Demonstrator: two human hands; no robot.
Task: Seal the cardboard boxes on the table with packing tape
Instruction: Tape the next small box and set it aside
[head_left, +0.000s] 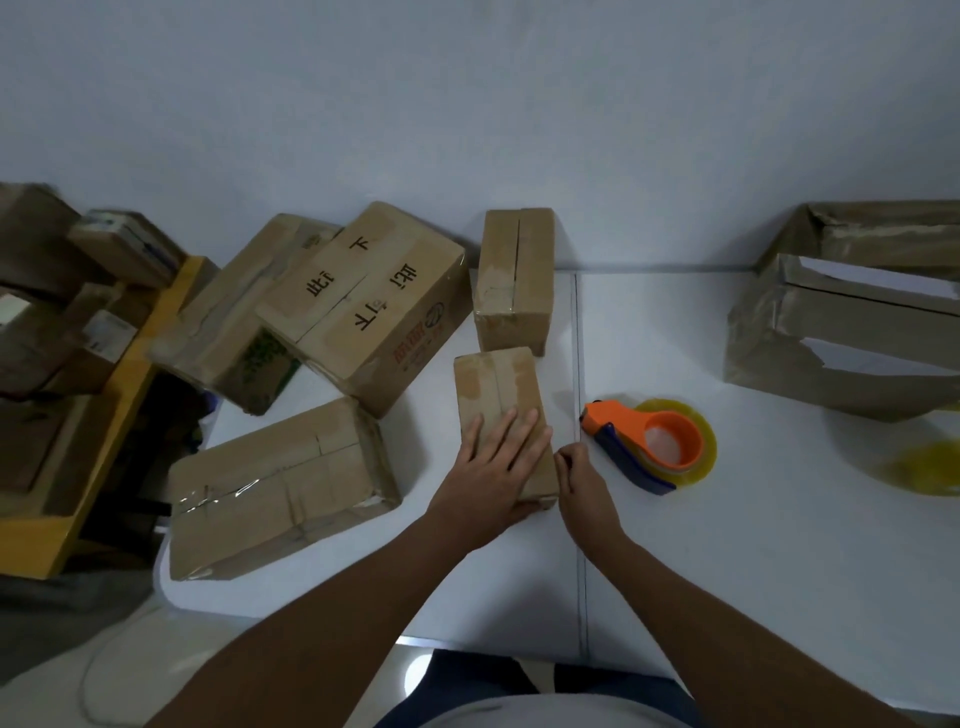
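**Two hands on a small box**

Both bare arms reached out from the bottom of the view over the white table (753, 545). The left hand (493, 467) lay flat on top of a small cardboard box (498, 400), with its fingers straight and spread and the thumb down the near end of the box. The right hand (584, 486) was at the right side of the same box, near its front corner. Its fingers were curled in with the tips close together, but it was too small to tell if they pinched some tape or nothing.

Just to the right of that hand sat an orange and blue tape holder (644, 441) with a yellowish roll of tape in it, lying on the table with no hand on it.

To the left lay a bigger box (275, 488) with shiny tape across it. Behind the small box stood another small box (514, 280) with a slit down its top. Left of that leaned a large box (363, 306) with black marks on it, resting on one more box (234, 322). Far right stood a torn open box (841, 317). Another yellow roll (930, 467) lay near it at the edge
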